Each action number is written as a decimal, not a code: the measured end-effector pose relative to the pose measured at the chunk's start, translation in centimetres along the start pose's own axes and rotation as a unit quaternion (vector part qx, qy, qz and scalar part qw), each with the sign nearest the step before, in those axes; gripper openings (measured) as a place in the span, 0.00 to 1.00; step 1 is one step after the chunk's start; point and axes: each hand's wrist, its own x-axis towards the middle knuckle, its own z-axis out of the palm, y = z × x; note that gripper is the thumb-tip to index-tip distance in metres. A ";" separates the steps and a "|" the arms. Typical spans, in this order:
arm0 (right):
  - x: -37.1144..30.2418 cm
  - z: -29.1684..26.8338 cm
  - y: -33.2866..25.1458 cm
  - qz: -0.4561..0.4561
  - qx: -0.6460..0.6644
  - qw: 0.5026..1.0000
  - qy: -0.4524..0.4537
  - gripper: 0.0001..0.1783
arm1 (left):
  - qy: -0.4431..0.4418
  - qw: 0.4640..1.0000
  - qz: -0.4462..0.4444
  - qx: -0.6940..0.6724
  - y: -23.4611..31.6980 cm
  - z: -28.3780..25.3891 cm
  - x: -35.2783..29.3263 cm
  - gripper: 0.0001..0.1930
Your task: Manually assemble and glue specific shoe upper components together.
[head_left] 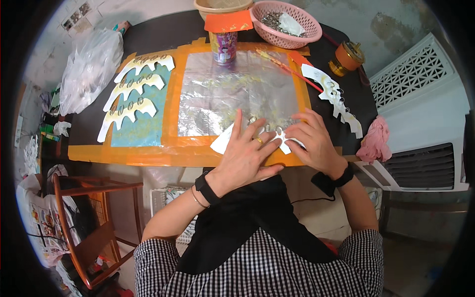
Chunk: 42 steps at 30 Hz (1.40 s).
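Observation:
A white piece of material with a scalloped edge (221, 141) lies at the table's near edge, partly hidden under my hands. Small metal rings (279, 130) show along it between my fingers. My left hand (246, 157) rests across the piece with its fingers spread. At the right end of the piece, my right hand (314, 142) has its fingers bent, thumb and fingertips closed on the edge. Beneath is a clear plastic sheet (208, 101) with yellowish smears, bordered by orange tape.
Three similar white pieces with rings (129, 112) lie at the left. Another ringed piece (332, 94) sits at the right beside a red stick (311, 83). Farther back stand a purple can (224, 48), a pink basket (269, 37) of metal parts and an amber jar (346, 58).

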 end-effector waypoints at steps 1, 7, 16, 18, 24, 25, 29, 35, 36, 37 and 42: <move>0.0 0.2 0.2 0.021 0.016 1.000 0.003 0.09 | 0.006 1.000 -0.006 -0.011 -0.1 0.1 0.2 0.28; -0.4 0.3 0.5 0.081 0.082 0.992 0.058 0.12 | -0.032 0.999 -0.019 -0.004 -0.5 -0.6 1.3 0.27; 0.8 0.1 1.3 -0.049 -0.013 0.999 -0.002 0.10 | -0.019 0.996 -0.072 -0.043 -0.1 -0.6 2.7 0.11; 0.9 0.4 1.4 -0.051 -0.006 0.999 0.005 0.10 | -0.010 0.996 -0.078 -0.051 0.0 -0.5 2.9 0.10; 1.0 1.3 1.5 -0.035 -0.001 0.999 0.033 0.10 | 0.018 0.992 -0.119 -0.043 0.7 0.4 3.2 0.10; 1.0 1.4 1.5 -0.027 0.006 0.999 0.043 0.10 | 0.029 0.990 -0.128 -0.046 0.8 0.8 3.3 0.10; 0.4 1.7 1.4 0.003 0.018 0.999 0.046 0.09 | 0.045 0.988 -0.142 -0.037 1.1 1.1 3.2 0.10; 0.4 1.6 1.7 0.015 0.033 0.999 0.036 0.09 | 0.056 0.992 -0.116 0.009 1.3 1.8 3.6 0.10; 0.4 1.4 1.7 0.020 0.045 0.998 0.035 0.09 | 0.056 0.992 -0.116 0.009 1.3 1.9 3.6 0.10; 0.5 1.3 1.7 0.025 0.058 0.997 0.034 0.09 | 0.061 0.992 -0.114 0.001 1.2 2.3 3.4 0.10; 0.8 0.7 1.7 0.031 0.072 0.997 0.015 0.11 | 0.058 0.992 -0.116 -0.006 0.8 2.5 3.2 0.14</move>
